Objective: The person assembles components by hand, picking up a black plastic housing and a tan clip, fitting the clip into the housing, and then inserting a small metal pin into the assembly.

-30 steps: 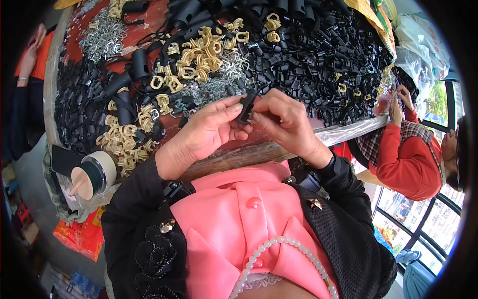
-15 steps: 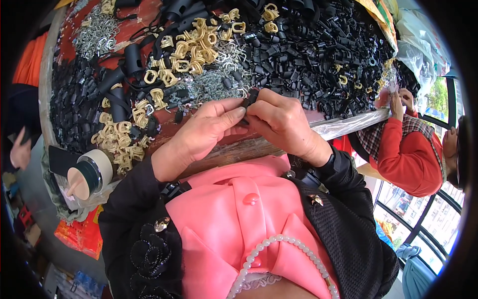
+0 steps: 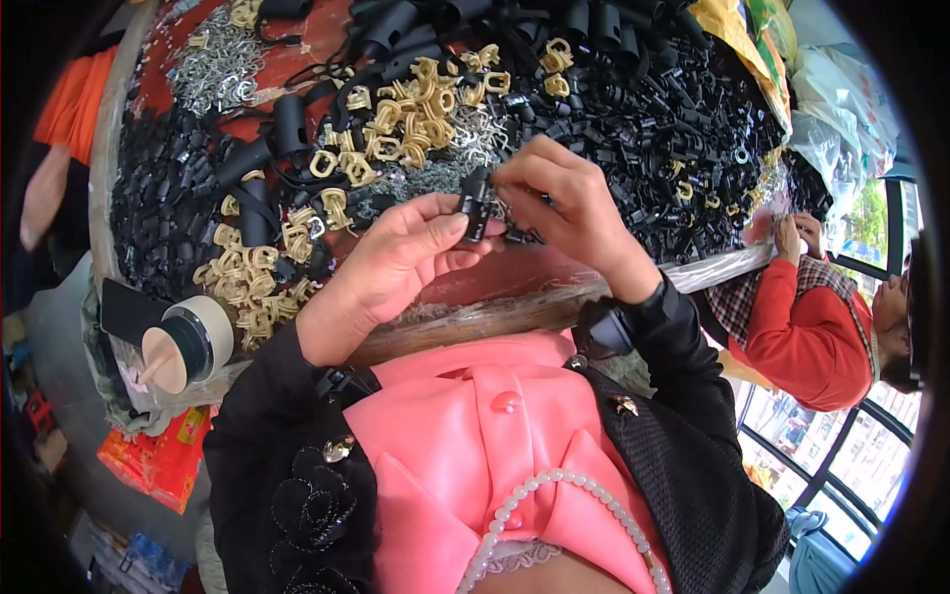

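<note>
Over the table's near edge, my left hand (image 3: 401,246) grips a small black plastic part (image 3: 476,206) between thumb and fingers, holding it nearly upright. Its other fingers are curled below the part. My right hand (image 3: 566,203) is just to the right, with curled fingertips close to the part's upper end. Whatever those fingertips pinch, if anything, is too small to make out. Beyond the hands lie a heap of beige plastic clips (image 3: 421,109), a patch of small grey metal pieces (image 3: 421,183) and a wide pile of black plastic parts (image 3: 633,139).
Left on the table are black cylinders (image 3: 290,124), silver metal hooks (image 3: 218,69), more beige clips (image 3: 252,277), a dark flat slab (image 3: 134,312) and a spool-like roll (image 3: 198,342). A person in red (image 3: 807,322) works at the right; another person's hand (image 3: 45,193) shows far left.
My right hand has lifted slightly up and right, uncovering more of the black part, which my left hand still grips. The view has shifted a little. The far-left person's hand has risen.
</note>
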A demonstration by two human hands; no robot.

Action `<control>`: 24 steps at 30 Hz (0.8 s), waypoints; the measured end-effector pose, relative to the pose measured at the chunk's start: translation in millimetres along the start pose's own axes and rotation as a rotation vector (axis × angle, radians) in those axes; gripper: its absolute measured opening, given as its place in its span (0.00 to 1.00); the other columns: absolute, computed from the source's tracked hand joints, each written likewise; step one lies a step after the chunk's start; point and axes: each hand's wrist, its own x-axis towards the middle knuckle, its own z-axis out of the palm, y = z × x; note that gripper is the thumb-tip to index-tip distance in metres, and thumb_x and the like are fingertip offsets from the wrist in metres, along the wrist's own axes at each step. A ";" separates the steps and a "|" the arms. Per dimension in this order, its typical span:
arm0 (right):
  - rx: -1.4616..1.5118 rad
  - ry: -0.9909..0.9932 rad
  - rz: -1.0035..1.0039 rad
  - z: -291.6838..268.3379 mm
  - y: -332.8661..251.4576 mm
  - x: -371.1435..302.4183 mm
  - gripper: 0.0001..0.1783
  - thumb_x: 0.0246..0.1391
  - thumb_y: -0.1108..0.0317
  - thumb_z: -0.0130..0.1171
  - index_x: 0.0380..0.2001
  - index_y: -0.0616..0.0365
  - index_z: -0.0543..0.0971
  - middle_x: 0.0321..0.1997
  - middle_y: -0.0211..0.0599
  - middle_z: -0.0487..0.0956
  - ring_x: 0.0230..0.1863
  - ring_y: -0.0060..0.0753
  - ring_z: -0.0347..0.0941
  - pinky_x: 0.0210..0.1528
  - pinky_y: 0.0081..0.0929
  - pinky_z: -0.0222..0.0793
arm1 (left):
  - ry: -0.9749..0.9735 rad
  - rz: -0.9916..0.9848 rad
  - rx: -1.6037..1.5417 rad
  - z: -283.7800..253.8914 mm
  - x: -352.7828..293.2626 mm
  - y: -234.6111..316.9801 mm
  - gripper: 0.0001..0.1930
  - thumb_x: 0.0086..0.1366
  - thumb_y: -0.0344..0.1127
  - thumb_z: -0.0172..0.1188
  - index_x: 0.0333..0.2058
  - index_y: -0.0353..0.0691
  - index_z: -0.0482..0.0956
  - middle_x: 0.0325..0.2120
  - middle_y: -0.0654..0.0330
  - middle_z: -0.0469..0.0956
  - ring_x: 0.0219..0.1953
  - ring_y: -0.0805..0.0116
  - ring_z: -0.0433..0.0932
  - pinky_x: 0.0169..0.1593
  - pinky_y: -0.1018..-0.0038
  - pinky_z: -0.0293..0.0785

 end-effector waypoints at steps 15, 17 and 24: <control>-0.533 -0.136 -0.209 5.8 44.7 23.3 0.08 0.39 0.73 0.53 0.28 0.57 0.71 0.29 0.35 0.68 0.32 0.39 0.64 0.36 0.30 0.59 | 0.050 0.064 -0.034 -12.4 -4.5 2.6 0.13 0.59 0.31 0.48 0.43 0.34 0.65 0.38 0.51 0.71 0.38 0.66 0.73 0.42 0.76 0.71; -0.542 -0.137 -0.210 5.3 46.0 22.6 0.08 0.40 0.73 0.53 0.28 0.57 0.70 0.28 0.35 0.68 0.31 0.40 0.64 0.35 0.30 0.60 | 0.048 0.064 -0.033 -12.1 -4.0 3.0 0.13 0.59 0.31 0.48 0.43 0.34 0.65 0.38 0.51 0.71 0.38 0.65 0.73 0.42 0.76 0.71; -0.433 0.007 -0.234 4.3 49.2 17.5 0.06 0.44 0.73 0.53 0.28 0.60 0.69 0.26 0.32 0.70 0.28 0.34 0.67 0.30 0.25 0.62 | 0.070 0.075 -0.044 -10.2 -3.4 2.1 0.13 0.59 0.31 0.49 0.43 0.35 0.65 0.38 0.51 0.71 0.37 0.65 0.73 0.42 0.76 0.71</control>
